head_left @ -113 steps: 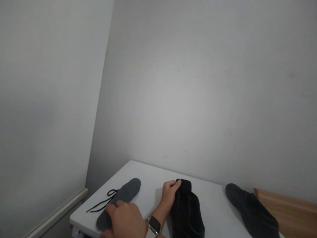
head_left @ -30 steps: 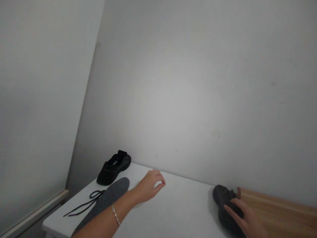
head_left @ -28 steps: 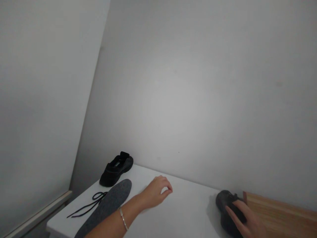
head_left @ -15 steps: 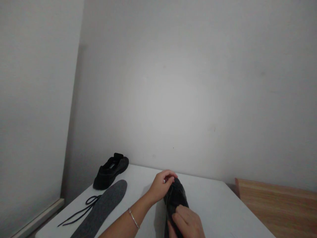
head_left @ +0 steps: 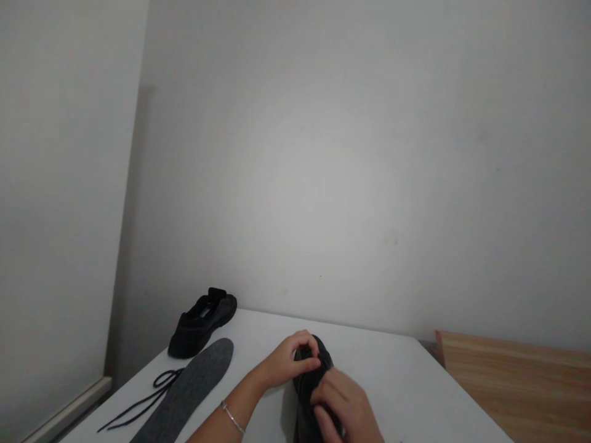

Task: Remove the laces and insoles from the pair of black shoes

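A black shoe (head_left: 303,389) lies on the white table in front of me, its toe end pointing toward the wall. My left hand (head_left: 287,362), with a thin bracelet at the wrist, grips the far part of the shoe between curled fingers and thumb. Over the shoe's near right side, my right hand (head_left: 346,406) is closed, with fingers and thumb brought together. Whatever lies in its fingertips is hidden. To the left rests a grey insole (head_left: 191,387), and beside it a dark looped shoelace (head_left: 161,387).
A second black shoe (head_left: 203,323), its tongue raised, stands at the back left of the white table (head_left: 401,381). A pale wall (head_left: 314,184) rises behind the table. On the right, a wooden panel (head_left: 512,381) sits beyond the table's edge.
The held shoe and my left hand have shifted a little left and nearer me. My right hand has turned and moved slightly along the shoe. The view has also shifted a little.
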Tool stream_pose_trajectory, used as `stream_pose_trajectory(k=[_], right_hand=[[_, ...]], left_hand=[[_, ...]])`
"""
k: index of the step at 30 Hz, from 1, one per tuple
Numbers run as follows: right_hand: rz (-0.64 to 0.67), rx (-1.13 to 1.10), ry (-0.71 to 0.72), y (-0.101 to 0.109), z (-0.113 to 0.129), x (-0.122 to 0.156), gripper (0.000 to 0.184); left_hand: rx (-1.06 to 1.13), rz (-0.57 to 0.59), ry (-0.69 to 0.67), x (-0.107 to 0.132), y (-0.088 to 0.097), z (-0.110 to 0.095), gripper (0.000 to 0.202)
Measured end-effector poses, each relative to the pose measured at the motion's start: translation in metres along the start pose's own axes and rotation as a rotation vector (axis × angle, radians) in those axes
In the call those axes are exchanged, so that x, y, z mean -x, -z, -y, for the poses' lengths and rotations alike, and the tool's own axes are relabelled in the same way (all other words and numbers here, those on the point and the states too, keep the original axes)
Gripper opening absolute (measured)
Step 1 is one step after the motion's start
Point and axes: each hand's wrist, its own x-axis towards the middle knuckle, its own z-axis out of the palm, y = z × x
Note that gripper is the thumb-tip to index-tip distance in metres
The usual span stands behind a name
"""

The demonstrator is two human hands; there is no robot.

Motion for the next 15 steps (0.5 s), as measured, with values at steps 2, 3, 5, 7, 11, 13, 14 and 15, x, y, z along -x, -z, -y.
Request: stream_pose_trajectory(k=[2, 3, 5, 7, 11, 13, 14, 15], right_hand=[[0.004, -0.088, -0.195, 0.018, -0.011, -0.017, 0.015], [-0.029, -0.119, -0.279, 0.024, -0.019, -0.026, 0.018], [-0.066, -0.160, -0.381, 0.027, -0.040, -0.039, 0.023], [-0.052, -0.200, -0.436, 0.020, -0.062, -0.043, 0.025], [-0.094, -0.348, -0.524, -0.007, -0.086, -0.030, 0.028], [-0.092, -0.409, -0.536, -0.014, -0.085, -0.021, 0.028], [-0.070, -0.430, -0.525, -0.014, -0.082, -0.017, 0.028], [-0.037, -0.451, -0.508, -0.012, -0.078, -0.014, 0.027]], left_hand=[[-0.049, 0.015, -0.019, 0.002, 0.000, -0.002, 0.024], [-0.061, 0.018, -0.023, 0.002, 0.000, -0.002, 0.023], [-0.048, 0.020, -0.025, 0.002, -0.002, -0.001, 0.022], [-0.004, 0.014, -0.014, 0.001, -0.004, 0.002, 0.021], [0.089, -0.026, 0.027, -0.001, -0.008, 0.009, 0.021], [0.134, -0.045, 0.042, 0.000, -0.010, 0.012, 0.024], [0.159, -0.053, 0.050, 0.001, -0.011, 0.013, 0.025], [0.183, -0.061, 0.059, 0.001, -0.011, 0.013, 0.027]])
